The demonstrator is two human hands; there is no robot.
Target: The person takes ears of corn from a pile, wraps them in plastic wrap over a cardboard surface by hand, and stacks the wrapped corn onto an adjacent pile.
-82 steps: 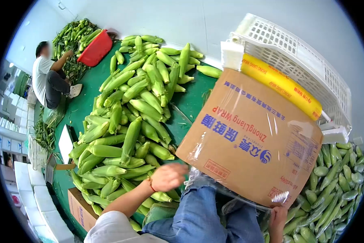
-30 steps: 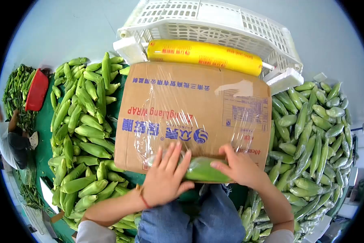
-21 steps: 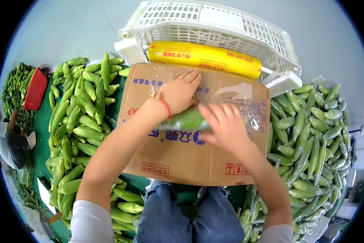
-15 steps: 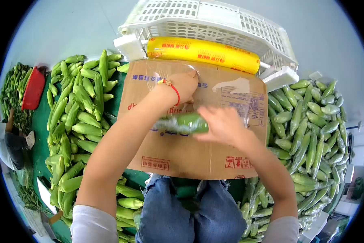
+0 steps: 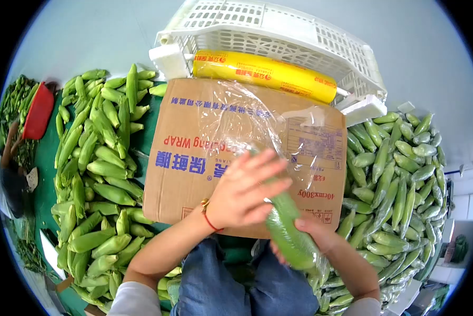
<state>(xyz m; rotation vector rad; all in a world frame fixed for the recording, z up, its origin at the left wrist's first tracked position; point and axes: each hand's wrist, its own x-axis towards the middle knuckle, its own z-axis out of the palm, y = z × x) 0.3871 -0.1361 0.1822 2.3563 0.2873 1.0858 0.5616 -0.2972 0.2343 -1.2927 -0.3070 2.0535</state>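
An ear of corn (image 5: 290, 231) in green husk, with shiny cling film around it, slants over the lower right edge of the cardboard box (image 5: 181, 134). My right hand (image 5: 316, 234) grips its lower half, with the thumb on top. Near its upper end is my left hand (image 5: 249, 187), slightly blurred, fingers spread and stretched out over the cob and film. Whether those fingers touch it I cannot tell. A loose sheet of clear film (image 5: 241, 113) lies across the box, below the yellow cling film roll (image 5: 262, 73).
A white plastic crate (image 5: 284, 23) stands behind the roll. Unwrapped corn (image 5: 102, 168) is heaped at the left, film-wrapped corn (image 5: 399, 179) at the right. At the far left, another person's arm (image 5: 11, 142) shows near a red basin (image 5: 39, 113).
The corn has moved down and right with my right hand, turning from level to slanted. My left hand has drawn back from the top of the box to the corn's upper end, fingers spread.
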